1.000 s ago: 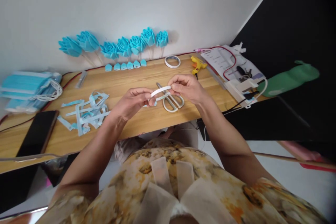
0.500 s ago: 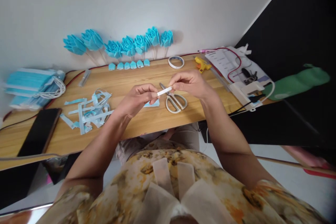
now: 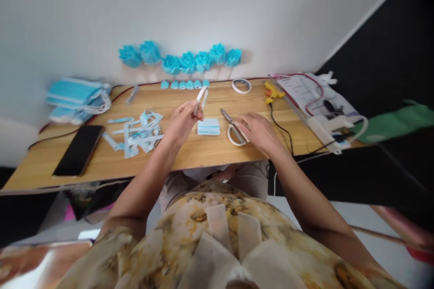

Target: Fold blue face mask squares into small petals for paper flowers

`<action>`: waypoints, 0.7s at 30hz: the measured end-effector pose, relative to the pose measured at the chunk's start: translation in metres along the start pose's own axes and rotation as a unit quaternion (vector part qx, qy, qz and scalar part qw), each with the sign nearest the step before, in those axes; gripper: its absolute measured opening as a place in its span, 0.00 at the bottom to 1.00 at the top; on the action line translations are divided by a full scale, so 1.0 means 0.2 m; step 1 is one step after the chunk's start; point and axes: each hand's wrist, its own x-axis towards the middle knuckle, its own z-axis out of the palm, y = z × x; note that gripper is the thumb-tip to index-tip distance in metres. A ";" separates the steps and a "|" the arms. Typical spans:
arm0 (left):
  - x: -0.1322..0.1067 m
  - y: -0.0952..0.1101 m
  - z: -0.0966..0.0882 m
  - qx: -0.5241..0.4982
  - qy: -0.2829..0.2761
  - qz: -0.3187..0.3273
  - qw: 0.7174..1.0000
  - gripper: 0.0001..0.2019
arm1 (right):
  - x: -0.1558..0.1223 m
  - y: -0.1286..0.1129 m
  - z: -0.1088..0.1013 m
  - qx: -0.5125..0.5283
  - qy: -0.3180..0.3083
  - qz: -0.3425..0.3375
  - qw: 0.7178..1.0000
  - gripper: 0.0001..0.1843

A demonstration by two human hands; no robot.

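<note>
My left hand (image 3: 183,119) is raised above the wooden desk (image 3: 190,153), its fingers pinched on a thin white strip (image 3: 200,98) folded upward. My right hand (image 3: 256,131) has dropped onto the desk, its fingers resting on the handles of the white scissors (image 3: 231,129); the picture is blurred and I cannot make out whether it grips them. Between the hands a small folded piece of blue mask (image 3: 208,126) lies flat on the wood.
A heap of cut blue strips (image 3: 137,133) and a black phone (image 3: 79,149) lie at left, stacked blue masks (image 3: 77,95) beyond. Blue fabric roses (image 3: 183,58) line the wall, with a tape roll (image 3: 241,86), a yellow glue gun (image 3: 273,92) and cables at right.
My right hand let go of the white strip and came down onto the scissors. My left hand kept the strip and lifted it. The camera swung left.
</note>
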 end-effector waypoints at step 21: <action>0.18 -0.09 -0.09 0.004 -0.032 -0.038 0.999 0.17 | -0.08 0.02 -0.01 0.682 -0.044 0.134 0.717 0.33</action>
